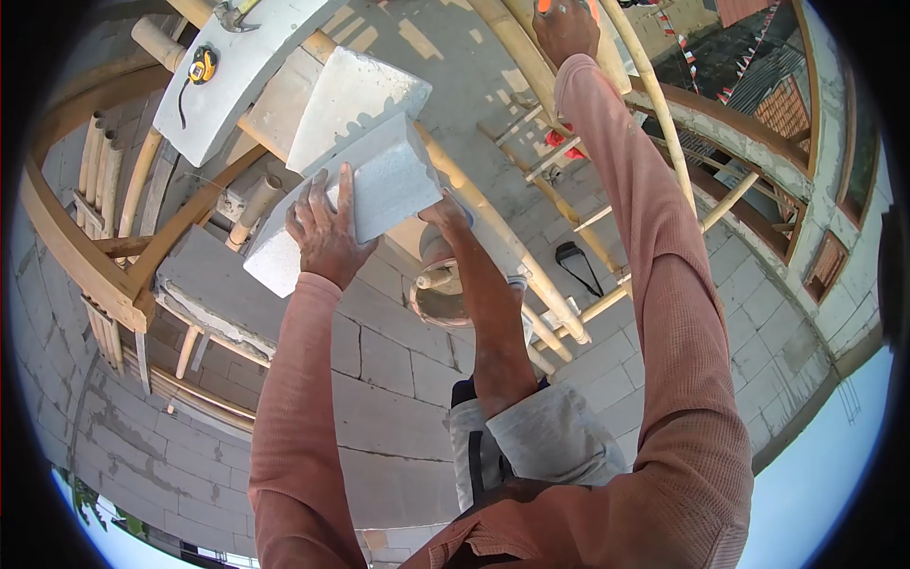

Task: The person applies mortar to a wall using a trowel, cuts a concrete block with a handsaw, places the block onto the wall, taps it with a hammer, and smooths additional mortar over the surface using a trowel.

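My left hand (pixel 327 228) holds a pale lightweight block (pixel 403 175) from its near side, fingers spread over its face. The block lies tilted, its lower right corner close to my bare foot (pixel 444 211). Behind it, a second white block (pixel 355 100) touches or nearly touches it. My right hand (pixel 567 30) is raised at the top edge, far from the blocks, closed around an orange handle (pixel 544 6); the rest of that object is out of view.
A yellow tape measure (pixel 202 65) and a hammer (pixel 233 16) lie on a white slab (pixel 251 57) at upper left. Bamboo poles (pixel 493 237) cross around me. A bucket (pixel 441 302) hangs or stands beside my leg. A black strapped item (pixel 569 252) lies lower down.
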